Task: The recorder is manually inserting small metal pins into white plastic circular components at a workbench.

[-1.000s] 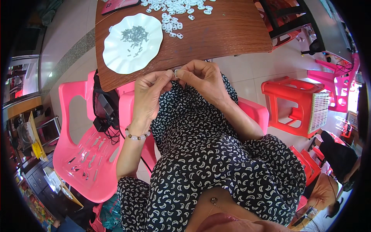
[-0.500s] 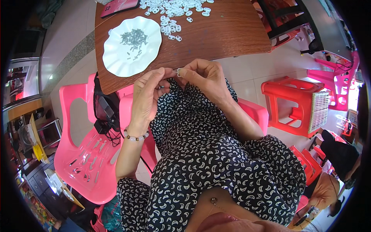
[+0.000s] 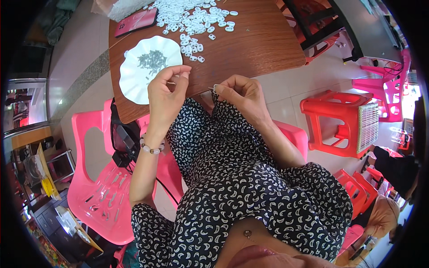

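Wooden table (image 3: 250, 49): at its near edge, left hand (image 3: 164, 96) pinches a thin pin (barely visible); right hand (image 3: 239, 94) grips a small white ring (image 3: 216, 88).

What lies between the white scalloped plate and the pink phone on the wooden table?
In the head view, only bare wood of the table separates the white plate from the pink phone; the white ring pieces lie further right.
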Motion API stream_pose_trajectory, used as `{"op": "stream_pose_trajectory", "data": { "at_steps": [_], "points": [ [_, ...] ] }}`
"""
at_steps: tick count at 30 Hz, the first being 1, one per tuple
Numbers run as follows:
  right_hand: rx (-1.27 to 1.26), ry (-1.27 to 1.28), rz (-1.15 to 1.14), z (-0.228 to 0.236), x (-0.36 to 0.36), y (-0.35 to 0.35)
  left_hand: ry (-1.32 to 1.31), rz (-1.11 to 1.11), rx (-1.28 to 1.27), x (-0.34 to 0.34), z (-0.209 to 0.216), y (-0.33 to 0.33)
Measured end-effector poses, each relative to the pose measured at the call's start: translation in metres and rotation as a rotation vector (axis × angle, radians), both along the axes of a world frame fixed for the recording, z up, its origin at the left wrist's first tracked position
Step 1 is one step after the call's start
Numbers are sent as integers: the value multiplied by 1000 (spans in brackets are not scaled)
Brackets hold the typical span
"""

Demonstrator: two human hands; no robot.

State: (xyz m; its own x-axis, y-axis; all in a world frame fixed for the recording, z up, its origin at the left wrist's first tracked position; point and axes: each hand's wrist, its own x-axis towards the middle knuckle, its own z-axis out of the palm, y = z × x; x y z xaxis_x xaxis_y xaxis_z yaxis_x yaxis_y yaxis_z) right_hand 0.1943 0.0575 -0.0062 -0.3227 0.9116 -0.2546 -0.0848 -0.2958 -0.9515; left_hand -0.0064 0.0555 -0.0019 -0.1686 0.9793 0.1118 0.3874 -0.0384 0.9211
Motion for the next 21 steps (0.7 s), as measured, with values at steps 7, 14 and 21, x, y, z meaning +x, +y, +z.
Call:
{"op": "stream_pose_trajectory", "data": {
  "at_steps": [7, 14, 21],
  "points": [
    [68, 0, -58, -13, 12, 2, 665, -74, 206, -3, -5, 27],
    [68, -28, -56, -14, 15, 3, 737, -89, 244, 2, -14, 57],
    [68, -53, -48, -16, 13, 3, 930, -85, 208, 17, -20, 84]
  ]
}}
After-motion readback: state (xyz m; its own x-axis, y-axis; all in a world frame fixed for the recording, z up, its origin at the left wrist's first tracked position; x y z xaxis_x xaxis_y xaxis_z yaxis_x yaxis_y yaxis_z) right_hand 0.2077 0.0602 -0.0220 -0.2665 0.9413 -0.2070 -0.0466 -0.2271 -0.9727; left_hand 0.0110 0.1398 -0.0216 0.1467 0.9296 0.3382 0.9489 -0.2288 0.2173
